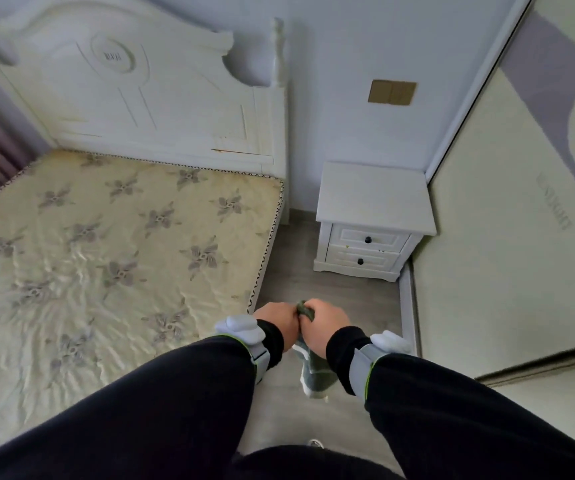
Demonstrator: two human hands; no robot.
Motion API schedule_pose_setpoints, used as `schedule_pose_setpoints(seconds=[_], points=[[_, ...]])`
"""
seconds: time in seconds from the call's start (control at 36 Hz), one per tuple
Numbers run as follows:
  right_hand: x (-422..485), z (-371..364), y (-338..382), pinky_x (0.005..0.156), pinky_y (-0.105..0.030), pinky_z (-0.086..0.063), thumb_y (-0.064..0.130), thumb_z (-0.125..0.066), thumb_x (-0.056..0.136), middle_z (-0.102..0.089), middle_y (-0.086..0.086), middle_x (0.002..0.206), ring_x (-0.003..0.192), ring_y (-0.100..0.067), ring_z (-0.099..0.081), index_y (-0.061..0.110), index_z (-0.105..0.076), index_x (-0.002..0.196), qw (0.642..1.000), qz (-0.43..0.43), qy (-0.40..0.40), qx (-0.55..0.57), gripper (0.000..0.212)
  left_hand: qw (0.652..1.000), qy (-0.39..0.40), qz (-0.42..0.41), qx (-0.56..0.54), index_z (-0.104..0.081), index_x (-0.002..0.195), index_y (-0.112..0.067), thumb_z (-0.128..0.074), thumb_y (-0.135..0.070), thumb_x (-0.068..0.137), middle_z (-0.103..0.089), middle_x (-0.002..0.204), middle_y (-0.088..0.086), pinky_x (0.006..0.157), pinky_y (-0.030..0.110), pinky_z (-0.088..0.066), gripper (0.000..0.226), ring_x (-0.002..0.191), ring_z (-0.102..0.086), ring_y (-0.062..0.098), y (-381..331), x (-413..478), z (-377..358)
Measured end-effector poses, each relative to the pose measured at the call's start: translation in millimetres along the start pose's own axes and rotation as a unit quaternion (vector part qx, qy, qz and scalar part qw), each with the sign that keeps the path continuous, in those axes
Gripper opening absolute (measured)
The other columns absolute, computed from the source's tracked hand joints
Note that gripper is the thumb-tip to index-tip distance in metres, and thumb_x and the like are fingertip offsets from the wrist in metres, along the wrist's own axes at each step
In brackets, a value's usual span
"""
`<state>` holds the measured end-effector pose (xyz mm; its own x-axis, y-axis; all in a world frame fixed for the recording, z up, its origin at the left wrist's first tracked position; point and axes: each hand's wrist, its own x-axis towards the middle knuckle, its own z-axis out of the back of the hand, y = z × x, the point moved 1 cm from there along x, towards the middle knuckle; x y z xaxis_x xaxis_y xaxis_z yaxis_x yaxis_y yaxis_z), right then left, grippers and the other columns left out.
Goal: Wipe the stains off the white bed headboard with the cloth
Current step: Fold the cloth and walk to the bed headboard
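Left hand [276, 320] and right hand [326, 323] side by side, touching, both gripping green cloth [315, 372] hanging below them; stained white headboard [161, 109] well beyond.

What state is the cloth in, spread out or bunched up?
Bunched up: the left hand and right hand grip the cloth together at its top, and the rest hangs crumpled below them.
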<state>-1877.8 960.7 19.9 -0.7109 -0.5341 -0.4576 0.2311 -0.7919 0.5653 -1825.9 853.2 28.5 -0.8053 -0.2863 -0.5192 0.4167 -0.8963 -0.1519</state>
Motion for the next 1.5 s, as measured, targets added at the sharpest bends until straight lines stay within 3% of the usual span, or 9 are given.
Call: schedule_pose_setpoints(seconds=[0.17,0.31,0.42,0.53,0.83,1.03,1.14,1.5], points=[[62,39,14,0.075,-0.029,-0.045,0.033,-0.046,0.096,-0.067,-0.005,0.103,0.089,-0.028,-0.061,0.023,-0.061,0.111,1.000,-0.006,0.003,0.006,0.023,0.999,-0.014,0.020,-0.030,-0.061,0.125,-0.012,-0.041,-0.025,0.106,-0.065,0.124,0.010,0.094,0.040,-0.049,0.030,0.115,-0.062,0.032,2,65,44],[117,57,32,0.070,-0.032,-0.045,0.031,-0.044,0.094,-0.063,-0.001,0.088,0.078,-0.024,-0.056,0.024,-0.056,0.091,1.000,-0.007,0.001,0.000,0.014,0.999,0.013,0.017,-0.024,-0.063,0.116,-0.007,-0.038,-0.014,0.104,-0.068,0.118,0.010,0.097,0.042,-0.051,0.029,0.110,-0.064,0.030,15,120,72],[140,63,41,0.072,-0.031,-0.045,0.034,-0.045,0.093,-0.065,-0.002,0.095,0.082,-0.024,-0.059,0.025,-0.060,0.102,1.000,-0.015,0.007,-0.006,0.019,0.999,0.026,0.016,-0.009,-0.065,0.113,-0.006,-0.038,-0.014,0.104,-0.068,0.116,0.010,0.096,0.042,-0.052,0.029,0.108,-0.065,0.030,22,142,85],[226,84,79,0.082,-0.035,-0.052,0.035,-0.044,0.089,-0.068,-0.001,0.096,0.088,-0.024,-0.063,0.025,-0.062,0.102,0.999,-0.024,0.001,-0.023,0.024,0.998,0.000,0.002,-0.061,-0.065,0.111,-0.008,-0.039,-0.019,0.103,-0.068,0.116,0.009,0.093,0.039,-0.052,0.029,0.109,-0.065,0.030,58,224,131],[352,125,159,0.086,-0.030,-0.048,0.036,-0.046,0.095,-0.068,0.001,0.109,0.097,-0.023,-0.062,0.027,-0.061,0.117,0.998,-0.033,-0.014,-0.054,0.027,0.995,-0.010,-0.013,-0.093,-0.060,0.123,-0.006,-0.033,-0.020,0.108,-0.064,0.126,0.012,0.097,0.037,-0.048,0.034,0.116,-0.061,0.030,123,321,224],[428,148,201,0.079,-0.026,-0.041,0.035,-0.047,0.096,-0.066,-0.001,0.112,0.094,-0.022,-0.059,0.026,-0.059,0.118,0.996,0.012,0.004,-0.084,0.026,0.990,-0.032,0.030,-0.133,-0.061,0.117,-0.008,-0.033,-0.022,0.108,-0.065,0.122,0.013,0.087,0.035,-0.046,0.032,0.112,-0.062,0.031,165,383,268],[455,161,212,0.075,-0.027,-0.042,0.033,-0.047,0.095,-0.066,-0.001,0.099,0.083,-0.020,-0.057,0.023,-0.058,0.106,0.997,0.032,0.007,-0.066,0.019,0.992,-0.025,0.038,-0.116,-0.061,0.118,-0.007,-0.035,-0.017,0.106,-0.065,0.122,0.012,0.089,0.036,-0.047,0.031,0.113,-0.062,0.031,166,407,284],[624,223,212,0.075,-0.028,-0.044,0.033,-0.045,0.093,-0.066,-0.003,0.100,0.086,-0.023,-0.060,0.023,-0.058,0.111,0.995,0.031,0.075,-0.056,0.024,0.985,-0.005,0.112,-0.134,-0.060,0.121,-0.006,-0.035,-0.015,0.106,-0.065,0.122,0.012,0.086,0.035,-0.046,0.031,0.113,-0.063,0.031,158,551,352]])
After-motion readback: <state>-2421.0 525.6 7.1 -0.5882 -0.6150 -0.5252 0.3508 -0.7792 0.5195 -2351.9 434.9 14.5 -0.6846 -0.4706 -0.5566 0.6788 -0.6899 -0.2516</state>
